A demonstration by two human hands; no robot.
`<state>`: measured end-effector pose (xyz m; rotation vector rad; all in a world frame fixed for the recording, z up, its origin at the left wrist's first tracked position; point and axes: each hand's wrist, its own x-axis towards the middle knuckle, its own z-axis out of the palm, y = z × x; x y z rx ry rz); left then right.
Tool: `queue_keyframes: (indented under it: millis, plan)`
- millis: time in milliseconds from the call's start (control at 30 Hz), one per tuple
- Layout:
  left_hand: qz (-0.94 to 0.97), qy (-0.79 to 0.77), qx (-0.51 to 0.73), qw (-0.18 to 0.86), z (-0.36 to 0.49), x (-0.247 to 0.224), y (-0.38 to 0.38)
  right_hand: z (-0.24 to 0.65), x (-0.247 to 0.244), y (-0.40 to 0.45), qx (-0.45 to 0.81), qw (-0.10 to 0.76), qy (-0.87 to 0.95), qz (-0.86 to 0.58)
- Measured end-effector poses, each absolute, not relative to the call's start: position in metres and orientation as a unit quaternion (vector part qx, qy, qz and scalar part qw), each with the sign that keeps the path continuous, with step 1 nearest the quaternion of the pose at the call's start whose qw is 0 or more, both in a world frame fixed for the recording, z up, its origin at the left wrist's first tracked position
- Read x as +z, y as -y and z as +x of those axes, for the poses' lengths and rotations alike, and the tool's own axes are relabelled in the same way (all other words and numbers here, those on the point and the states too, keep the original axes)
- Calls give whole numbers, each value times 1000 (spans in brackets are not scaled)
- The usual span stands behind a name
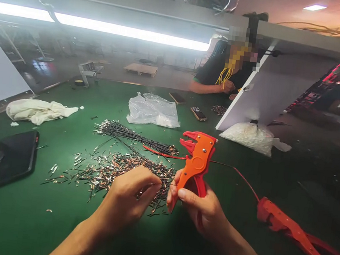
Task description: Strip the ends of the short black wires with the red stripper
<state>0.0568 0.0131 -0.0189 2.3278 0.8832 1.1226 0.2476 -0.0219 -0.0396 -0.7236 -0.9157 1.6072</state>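
My right hand is wrapped around the handles of an orange-and-red wire stripper, held upright with its jaws at the top pointing left. My left hand is closed in a pinch just left of the stripper's handles. What sits between its fingertips is too small to make out. Beneath and beyond my left hand spreads a heap of short black wire pieces with copper-coloured and silvery ends. Behind the heap lies a bundle of longer black wires. A thin red strand runs behind the stripper.
A second red tool lies at the right. On the green table are a dark phone, a white cloth, a clear plastic bag and a filled bag beside a white panel. Across the table, a person handles yellow wires.
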Motion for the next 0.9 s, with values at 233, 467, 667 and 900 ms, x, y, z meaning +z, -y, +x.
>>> queue_keyframes:
  millis: [233,467,667,900]
  plan:
    - [719,-398,498,277,42,-7,-16,255,-53,24,730,454,459,-225]
    - [686,-402,515,319,35,3,-19,255,-58,26,751,415,467,-214]
    - [669,-404,521,343,31,8,-20,255,-64,27,771,407,446,-202]
    - [682,-383,503,367,35,7,-18,254,-68,29,780,395,439,-208]
